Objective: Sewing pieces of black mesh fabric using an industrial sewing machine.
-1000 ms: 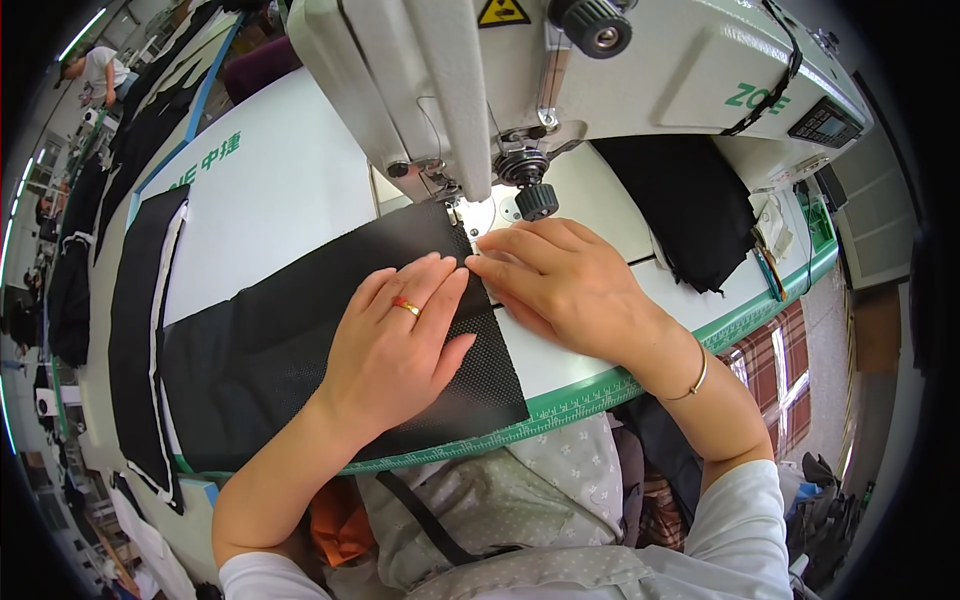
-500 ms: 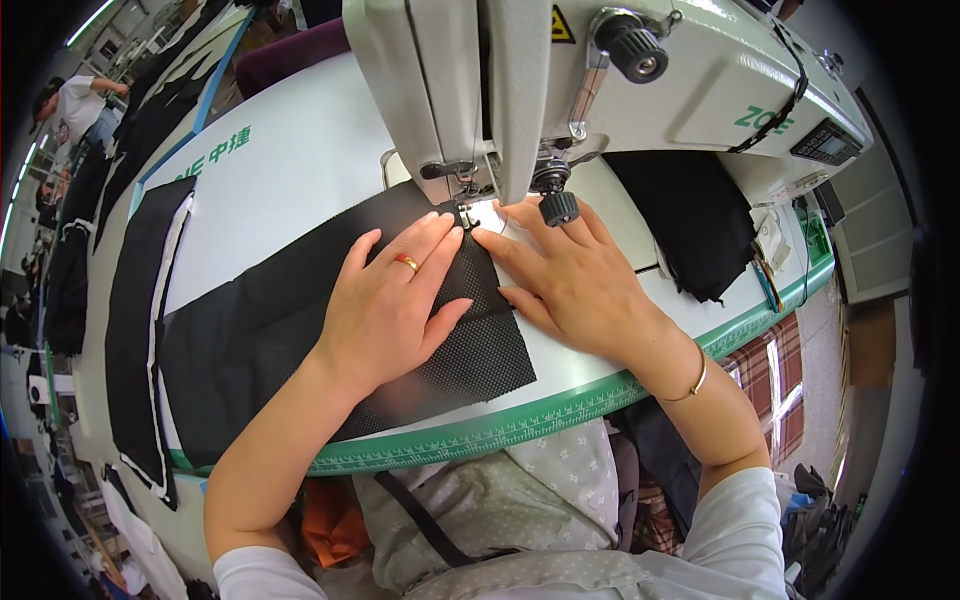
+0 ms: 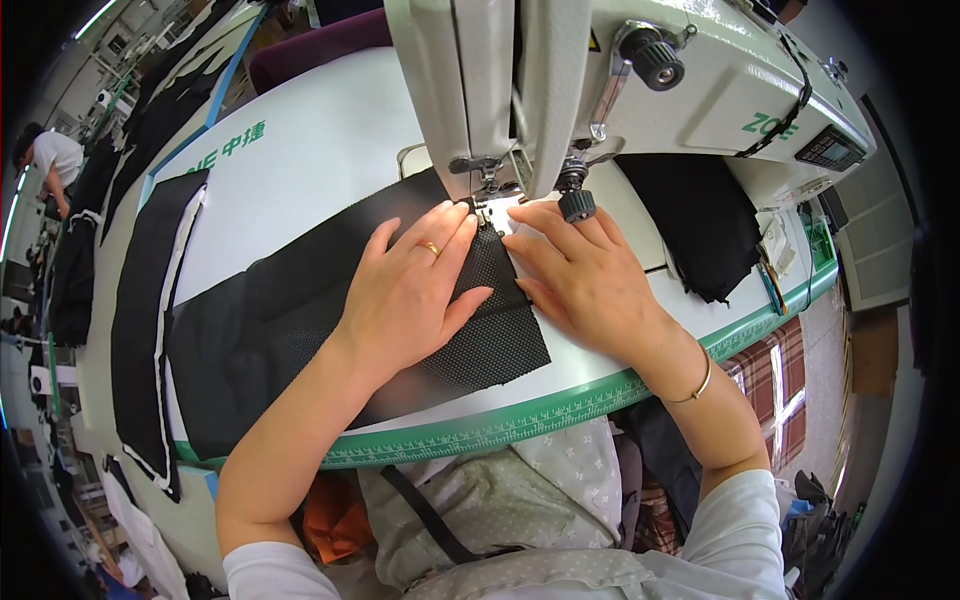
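Observation:
A black fabric panel point(image 3: 270, 310), partly dotted with a fine pattern, lies under the presser foot point(image 3: 485, 213) of a white sewing machine point(image 3: 690, 90). My left hand point(image 3: 405, 290), a gold ring on one finger, lies flat on the panel, thumb spread, fingertips just left of the foot. To the right of the foot, my right hand point(image 3: 595, 275) rests with bent, spread fingers along the panel's right edge; some fingertips are hidden behind the machine's knob point(image 3: 577, 205). Neither hand grasps anything visibly. The needle tip is too small to make out.
A black strip with white edging point(image 3: 150, 320) lies at the left. More black fabric point(image 3: 690, 220) sits under the machine arm. The table's near edge carries a green ruler band point(image 3: 480, 438). Another person point(image 3: 55, 160) stands far left, beside a long fabric-covered table.
The panel has slid slightly away from me under the presser foot, and my left hand has moved with it. My right fingertips sit a little farther from the foot. The whole view has shifted slightly.

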Demonstrator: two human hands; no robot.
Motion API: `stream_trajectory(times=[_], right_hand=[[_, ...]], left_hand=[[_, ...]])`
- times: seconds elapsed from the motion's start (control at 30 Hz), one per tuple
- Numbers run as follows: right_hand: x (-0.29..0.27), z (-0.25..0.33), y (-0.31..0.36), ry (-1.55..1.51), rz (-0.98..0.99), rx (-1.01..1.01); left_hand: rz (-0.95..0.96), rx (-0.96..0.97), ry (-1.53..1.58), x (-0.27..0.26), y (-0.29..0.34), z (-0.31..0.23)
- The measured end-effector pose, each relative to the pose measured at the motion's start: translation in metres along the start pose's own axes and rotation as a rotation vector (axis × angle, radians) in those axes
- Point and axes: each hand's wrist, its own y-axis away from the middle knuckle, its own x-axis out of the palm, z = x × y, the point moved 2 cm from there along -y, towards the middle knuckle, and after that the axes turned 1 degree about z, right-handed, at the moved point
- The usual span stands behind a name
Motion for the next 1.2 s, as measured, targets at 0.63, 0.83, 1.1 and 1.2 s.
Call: stream_trajectory(times=[0.63,0.83,1.1,1.2], right_hand=[[-0.047,0.022,0.021,-0.206,0.298,-0.193],[-0.072,0.001,-0.004,0.262,-0.003,0.066],[-0.023,0.059,0.053,-0.084,0.224,0.077],[-0.022,0.053,0.051,-0.063,0.224,0.021]], left_hand=[[0.159,-0.286,0.013,-0.079,0.138,0.045],[0.228,-0.067,0.407,-0.077,0.127,-0.079],[0.034,0.032,0.171,-0.037,0.051,-0.042],[0.114,0.047,0.069,-0.024,0.03,-0.02]])
